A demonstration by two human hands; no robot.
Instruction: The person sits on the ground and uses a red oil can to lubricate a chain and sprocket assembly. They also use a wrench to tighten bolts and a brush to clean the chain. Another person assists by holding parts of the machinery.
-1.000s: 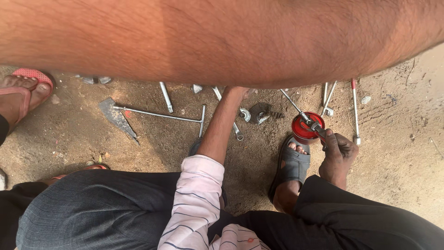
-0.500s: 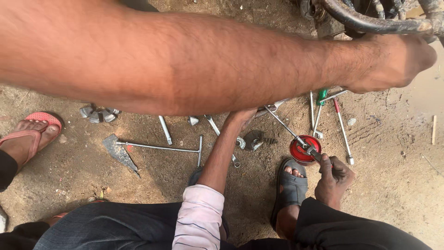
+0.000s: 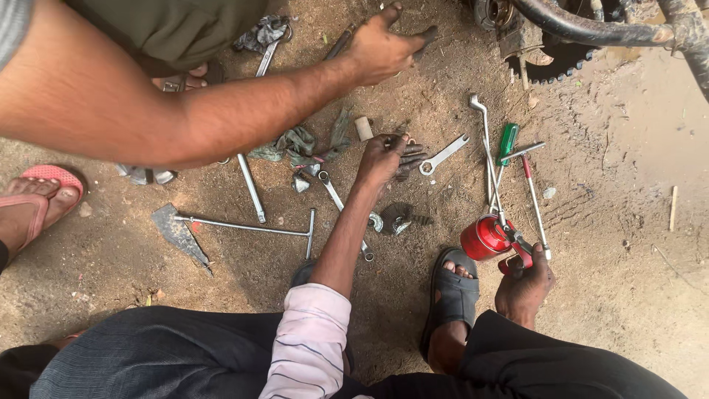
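Observation:
My left hand, in a pale striped sleeve, reaches forward over the dirt. Its fingers curl around small dark metal parts, next to an open-end spanner. My right hand grips the trigger handle of a red oil can, which lies tilted just above the ground beside my sandalled foot. The can's thin spout points up past a green-handled screwdriver. A co-worker's bare arm crosses the top left, its hand spread open over the ground.
Loose tools lie on the dirt: a long T-handle wrench, a box spanner, rags, a thin rod. A sprocket and frame tube sit at the top right. Another person's foot in a pink sandal is at left.
The co-worker's arm has swung up and back, uncovering the tools. My left hand has closed on small parts farther forward. The oil can has tipped onto its side in my right hand.

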